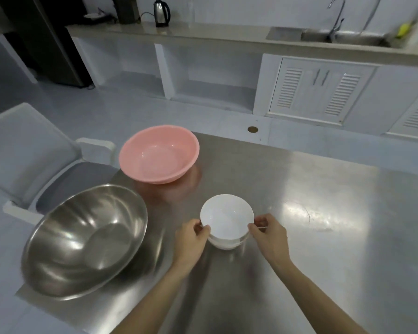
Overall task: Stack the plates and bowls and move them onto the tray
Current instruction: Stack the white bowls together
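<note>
A stack of white bowls (227, 218) stands on the steel table (323, 225), near its middle. My left hand (191, 239) grips the stack's left rim and my right hand (269, 235) grips its right rim. The top bowl is empty. Layered rims show below it, so the stack holds more than one bowl; how many I cannot tell. No tray is in view.
A large steel mixing bowl (82, 239) sits at the table's left edge. A pink plastic basin (158, 155) stands behind it at the far left corner. A grey chair (27, 153) stands left of the table. Counter, kettle (161, 13) and sink (343, 37) line the back wall.
</note>
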A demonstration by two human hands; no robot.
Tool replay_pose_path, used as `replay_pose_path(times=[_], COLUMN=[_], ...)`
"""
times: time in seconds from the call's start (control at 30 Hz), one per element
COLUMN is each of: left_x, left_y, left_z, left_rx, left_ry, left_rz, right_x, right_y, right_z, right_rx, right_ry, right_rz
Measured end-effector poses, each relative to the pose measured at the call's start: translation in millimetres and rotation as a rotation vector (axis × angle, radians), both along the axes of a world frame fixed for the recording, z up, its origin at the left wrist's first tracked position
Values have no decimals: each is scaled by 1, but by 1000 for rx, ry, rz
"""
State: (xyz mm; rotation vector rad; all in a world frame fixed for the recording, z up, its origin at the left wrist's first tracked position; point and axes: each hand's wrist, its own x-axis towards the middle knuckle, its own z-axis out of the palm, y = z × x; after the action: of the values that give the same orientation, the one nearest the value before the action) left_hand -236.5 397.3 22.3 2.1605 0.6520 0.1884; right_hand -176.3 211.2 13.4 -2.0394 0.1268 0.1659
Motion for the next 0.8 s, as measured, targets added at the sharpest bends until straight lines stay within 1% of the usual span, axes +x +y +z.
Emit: replay_pose_path(times=[0.1,0.2,0.3,0.4,0.5,0.57,0.6,0.63,0.73,0.8], left_x=[6,15,25,34,37,38,39,38,34,33], left_y=[4,10,15,18,22,24,26,28,30,26], left_z=[-1,-5,-12,-22,-34,-39,-40,-41,-39,-34], left_rx=[38,8,-3,-22,-28,-44,-86,-172,-540,-612], left_ry=[-1,-17,43,55,85,84,76,75,146,156], left_rz=[-19,-43,-133,-255,-272,-274,-273,-263,-155,-130], right_x=[1,4,7,9,13,13,12,10,4,-1], right_y=[-3,-4,-2,2,9,12,13,12,11,9], right_z=[-3,-6,-8,-7,-11,-14,-15,-16,-19,-19], right_rx=[-36,-108,-145,-127,-200,-237,-223,-188,39,128], right_ry=[27,67,43,-16,24,20,21,37,174,211], right_rz=[20,58,84,172,298,307,295,278,172,115])
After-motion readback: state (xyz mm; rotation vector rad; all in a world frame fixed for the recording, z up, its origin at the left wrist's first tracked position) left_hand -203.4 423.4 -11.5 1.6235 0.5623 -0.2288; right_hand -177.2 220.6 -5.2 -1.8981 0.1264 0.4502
